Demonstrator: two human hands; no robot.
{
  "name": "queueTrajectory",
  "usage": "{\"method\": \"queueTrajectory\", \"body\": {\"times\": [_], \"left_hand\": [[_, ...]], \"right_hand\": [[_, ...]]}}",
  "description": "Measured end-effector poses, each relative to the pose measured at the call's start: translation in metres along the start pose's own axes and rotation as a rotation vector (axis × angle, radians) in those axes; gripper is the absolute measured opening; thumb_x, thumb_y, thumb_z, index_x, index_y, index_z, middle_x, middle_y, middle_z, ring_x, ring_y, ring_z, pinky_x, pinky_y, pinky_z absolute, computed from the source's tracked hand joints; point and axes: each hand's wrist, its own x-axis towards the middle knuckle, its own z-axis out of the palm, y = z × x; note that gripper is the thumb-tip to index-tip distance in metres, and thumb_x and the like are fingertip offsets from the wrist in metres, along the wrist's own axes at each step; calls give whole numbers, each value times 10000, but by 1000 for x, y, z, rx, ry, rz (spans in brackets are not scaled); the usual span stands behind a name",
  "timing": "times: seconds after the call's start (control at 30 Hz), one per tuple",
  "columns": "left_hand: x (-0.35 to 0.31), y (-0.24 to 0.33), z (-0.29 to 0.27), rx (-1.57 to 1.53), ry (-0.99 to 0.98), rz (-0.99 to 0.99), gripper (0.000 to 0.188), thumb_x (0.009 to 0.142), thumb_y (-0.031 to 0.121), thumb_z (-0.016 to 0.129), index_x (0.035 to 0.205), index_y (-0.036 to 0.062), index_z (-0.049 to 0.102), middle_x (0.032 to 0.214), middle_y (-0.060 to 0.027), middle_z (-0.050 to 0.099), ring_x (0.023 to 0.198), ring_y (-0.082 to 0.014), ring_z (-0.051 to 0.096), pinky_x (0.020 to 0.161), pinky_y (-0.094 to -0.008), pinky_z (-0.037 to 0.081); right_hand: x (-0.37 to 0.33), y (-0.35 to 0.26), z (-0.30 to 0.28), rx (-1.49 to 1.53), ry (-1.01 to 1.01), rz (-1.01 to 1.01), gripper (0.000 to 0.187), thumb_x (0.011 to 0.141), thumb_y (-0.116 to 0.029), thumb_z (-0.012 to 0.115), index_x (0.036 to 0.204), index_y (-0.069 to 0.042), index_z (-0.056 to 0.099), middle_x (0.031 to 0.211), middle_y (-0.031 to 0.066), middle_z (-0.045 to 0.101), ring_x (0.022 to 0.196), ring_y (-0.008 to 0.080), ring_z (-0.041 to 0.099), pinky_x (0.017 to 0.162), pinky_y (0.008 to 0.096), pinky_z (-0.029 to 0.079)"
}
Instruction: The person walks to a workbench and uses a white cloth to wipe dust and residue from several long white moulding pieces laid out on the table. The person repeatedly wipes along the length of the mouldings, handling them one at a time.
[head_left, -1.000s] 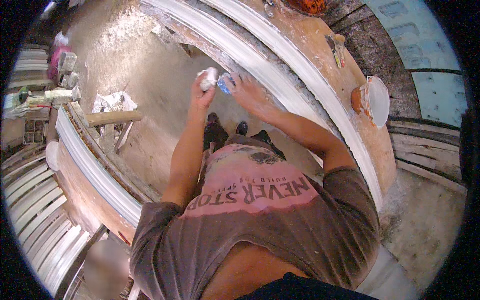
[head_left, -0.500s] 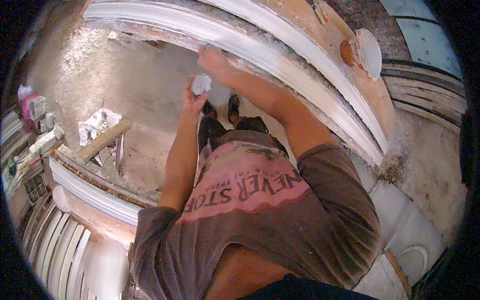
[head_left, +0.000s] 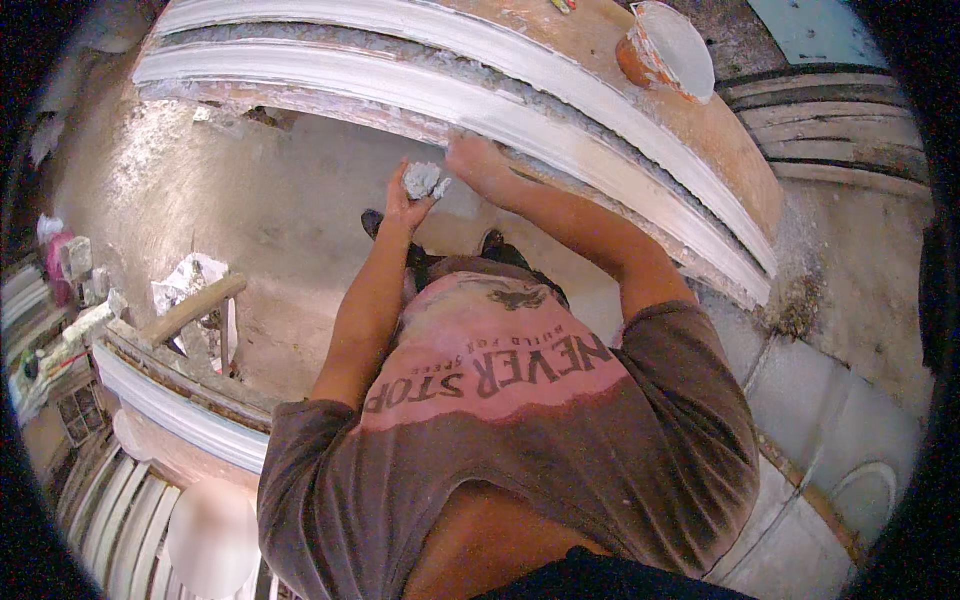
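My left hand (head_left: pixel 403 208) is raised over the floor, its fingers wrapped round a crumbly lump of white plaster (head_left: pixel 423 181). Just to the right, my right hand (head_left: pixel 477 166) is closed at the near edge of the long bench; its fingertips are blurred, and what they hold, if anything, is hidden. Along that bench lie two long white plaster mouldings, a near one (head_left: pixel 380 88) and a far one (head_left: pixel 480 45), with a rough grey groove between them.
A plaster-smeared orange bucket (head_left: pixel 645 62) stands on the brown bench top (head_left: pixel 590 50). Behind me on the left, a wooden bar (head_left: pixel 195 308) props near a second bench with a white moulding (head_left: pixel 180 408). Pale strips (head_left: pixel 125 520) lie at lower left, grey slabs (head_left: pixel 810 420) at right.
My right hand has shifted right and a little nearer along the bench edge. The left hand with the plaster lump has moved slightly right. My feet have changed position and the view has shifted.
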Motion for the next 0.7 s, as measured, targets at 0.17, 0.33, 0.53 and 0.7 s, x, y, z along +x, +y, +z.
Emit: {"method": "queueTrajectory", "body": {"times": [0.17,0.33,0.53,0.7], "left_hand": [[-20,-43,21,-141,-94,-32,358,859,380,515,1082,103,554,1066,-85,603,1008,-262,560,890,-408,441],[-48,-60,59,-40,-70,102,344,836,343,570,1080,99,560,1062,-54,603,975,-213,573,859,-344,466],[-50,-36,49,367,-281,653,499,737,56,659,1205,50,485,1078,-39,570,978,-146,540,865,-293,452],[-43,18,27,733,85,1128,551,715,-36,626,1234,41,455,1093,-55,546,969,-145,528,874,-260,435]], "right_hand": [[-55,29,-27,-290,40,-277,316,744,-74,528,1054,-11,526,1013,169,540,918,309,561,623,374,516],[-91,22,-27,-197,317,-372,447,747,-71,531,1194,-70,503,1121,158,485,950,313,535,737,393,508],[-67,24,-40,-234,342,-487,419,766,-93,530,1184,-108,534,1086,133,512,913,312,540,749,392,499],[-12,-7,-78,-272,275,-593,357,768,-102,548,1124,-97,559,1072,137,525,919,324,546,749,400,499]]}}
